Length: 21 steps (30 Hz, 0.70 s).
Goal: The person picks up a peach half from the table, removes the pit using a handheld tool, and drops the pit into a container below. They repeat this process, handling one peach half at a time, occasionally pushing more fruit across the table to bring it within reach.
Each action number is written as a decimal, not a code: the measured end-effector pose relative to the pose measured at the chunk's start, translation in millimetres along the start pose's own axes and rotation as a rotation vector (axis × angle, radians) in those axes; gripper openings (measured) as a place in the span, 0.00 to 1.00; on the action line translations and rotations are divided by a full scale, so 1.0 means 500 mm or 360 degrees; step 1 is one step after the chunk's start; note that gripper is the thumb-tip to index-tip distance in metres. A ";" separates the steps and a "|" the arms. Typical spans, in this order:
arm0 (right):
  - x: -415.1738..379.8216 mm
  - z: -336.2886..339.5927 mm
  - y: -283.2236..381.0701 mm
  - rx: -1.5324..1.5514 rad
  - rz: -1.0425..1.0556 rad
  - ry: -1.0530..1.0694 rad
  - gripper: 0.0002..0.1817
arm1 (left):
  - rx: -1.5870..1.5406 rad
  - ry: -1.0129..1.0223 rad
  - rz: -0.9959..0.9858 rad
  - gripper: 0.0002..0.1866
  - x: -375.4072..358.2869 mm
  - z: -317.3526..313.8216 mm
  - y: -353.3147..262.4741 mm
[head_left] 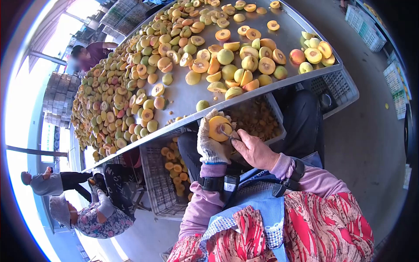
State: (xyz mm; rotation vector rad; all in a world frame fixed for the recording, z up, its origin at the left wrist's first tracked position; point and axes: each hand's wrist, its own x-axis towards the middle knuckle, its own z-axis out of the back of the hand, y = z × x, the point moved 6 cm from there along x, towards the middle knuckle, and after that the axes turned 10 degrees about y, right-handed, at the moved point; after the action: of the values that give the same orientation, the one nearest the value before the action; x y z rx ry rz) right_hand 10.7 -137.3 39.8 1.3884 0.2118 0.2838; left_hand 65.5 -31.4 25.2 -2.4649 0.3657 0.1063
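My left hand (212, 142), in a white knitted glove, holds a halved yellow-orange fruit (218, 127) with its cut face up, just below the table's edge. My right hand (254, 150) is bare and grips a small metal pitting tool (227, 133) whose tip sits in the middle of the fruit half. Both hands are over a grey plastic crate (275, 114) that holds dark pits and scraps.
A long metal table (183, 94) carries a big heap of whole and halved fruit. A second crate (163, 181) with fruit halves stands lower left. Other people work at the far left; stacked crates lie at the top and right.
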 end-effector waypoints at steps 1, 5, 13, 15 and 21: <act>0.003 -0.003 -0.004 -0.0033 -0.0012 0.0001 0.14 | 0.0048 0.0019 -0.0035 0.24 -0.002 0.002 0.000; 0.010 -0.020 -0.019 -0.0034 -0.0005 -0.0078 0.14 | 0.0072 -0.0015 -0.0117 0.23 -0.005 0.008 0.005; 0.002 -0.028 -0.007 -0.0023 0.0006 -0.0179 0.12 | 0.0035 0.0145 -0.0305 0.24 -0.009 -0.008 0.004; 0.004 -0.023 0.005 -0.0016 0.0045 -0.0174 0.12 | 0.0061 0.0138 -0.0311 0.23 -0.008 -0.019 0.000; 0.011 -0.014 0.002 0.0028 -0.0019 -0.0164 0.12 | 0.0193 -0.0009 -0.0331 0.21 0.000 -0.012 0.001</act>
State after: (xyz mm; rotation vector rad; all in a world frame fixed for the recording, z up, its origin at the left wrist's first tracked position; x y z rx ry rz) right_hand 13.7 -129.0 39.8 1.4145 0.1377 0.2002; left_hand 65.2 -35.4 30.0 -2.3660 0.1082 0.0034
